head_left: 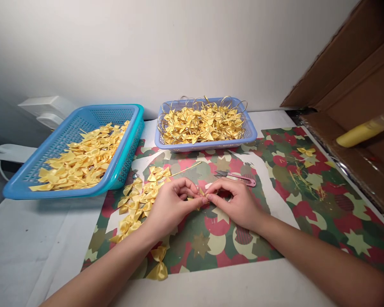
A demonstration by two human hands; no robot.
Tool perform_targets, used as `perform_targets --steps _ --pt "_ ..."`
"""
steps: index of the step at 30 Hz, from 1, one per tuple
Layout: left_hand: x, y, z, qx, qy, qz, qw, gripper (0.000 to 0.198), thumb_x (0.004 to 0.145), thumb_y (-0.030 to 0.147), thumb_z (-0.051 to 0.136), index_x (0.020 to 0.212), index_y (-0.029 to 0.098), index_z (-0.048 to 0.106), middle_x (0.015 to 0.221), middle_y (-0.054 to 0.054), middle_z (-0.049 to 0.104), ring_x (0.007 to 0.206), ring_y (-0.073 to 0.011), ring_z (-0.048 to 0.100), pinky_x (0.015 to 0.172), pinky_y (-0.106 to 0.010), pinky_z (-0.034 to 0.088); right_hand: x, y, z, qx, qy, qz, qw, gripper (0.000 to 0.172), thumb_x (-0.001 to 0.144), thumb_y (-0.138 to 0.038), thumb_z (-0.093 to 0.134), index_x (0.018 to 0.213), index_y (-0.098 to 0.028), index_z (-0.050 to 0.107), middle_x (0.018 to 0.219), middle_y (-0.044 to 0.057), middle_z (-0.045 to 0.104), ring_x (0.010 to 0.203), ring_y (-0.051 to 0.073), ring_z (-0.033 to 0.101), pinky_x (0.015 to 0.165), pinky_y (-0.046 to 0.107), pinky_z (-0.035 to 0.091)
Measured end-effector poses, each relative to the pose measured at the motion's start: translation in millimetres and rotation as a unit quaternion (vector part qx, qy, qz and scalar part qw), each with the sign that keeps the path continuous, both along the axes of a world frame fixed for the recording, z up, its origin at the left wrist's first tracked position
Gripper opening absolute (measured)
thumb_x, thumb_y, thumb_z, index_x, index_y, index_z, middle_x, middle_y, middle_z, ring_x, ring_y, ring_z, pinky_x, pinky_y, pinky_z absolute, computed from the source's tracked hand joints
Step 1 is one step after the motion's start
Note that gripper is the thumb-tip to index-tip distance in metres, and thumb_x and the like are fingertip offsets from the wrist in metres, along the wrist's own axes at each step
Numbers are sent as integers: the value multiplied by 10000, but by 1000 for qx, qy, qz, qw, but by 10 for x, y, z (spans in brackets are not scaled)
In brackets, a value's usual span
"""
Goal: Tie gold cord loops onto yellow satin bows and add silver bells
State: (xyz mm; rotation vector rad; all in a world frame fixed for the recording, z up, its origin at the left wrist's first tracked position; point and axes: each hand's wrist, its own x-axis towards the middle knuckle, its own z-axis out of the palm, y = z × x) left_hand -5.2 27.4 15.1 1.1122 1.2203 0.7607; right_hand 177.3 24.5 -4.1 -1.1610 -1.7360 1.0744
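My left hand (171, 204) and my right hand (237, 202) meet over the patterned sheet (307, 204). Both pinch one small yellow ribbon bow (200, 195) between thumbs and fingertips; most of it is hidden by the fingers. A pile of loose yellow bows (137, 200) lies just left of my left hand, and a gold cord (185, 169) runs from it to the upper right. Small pink snips (240, 178) lie just beyond my right hand.
A tilted blue basket (38, 170) of plain bows sits at the left. A lilac basket (249, 130) of bows with gold loops stands at the back. One bow (160, 264) lies near the front, another (306, 151) at the right. A cardboard box (355, 111) with a yellow roll (365, 130) fills the right.
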Motion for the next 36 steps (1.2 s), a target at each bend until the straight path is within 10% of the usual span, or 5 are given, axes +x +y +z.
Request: perform_targets --steps 36 --pt "-70 101 142 101 210 -168 958 261 856 375 592 737 203 749 864 -48 713 827 -203 635 726 -282 463 -3 -6 -7 2 4 7 1000 113 837 -147 635 772 -210 703 771 16 736 702 156 665 597 258 511"
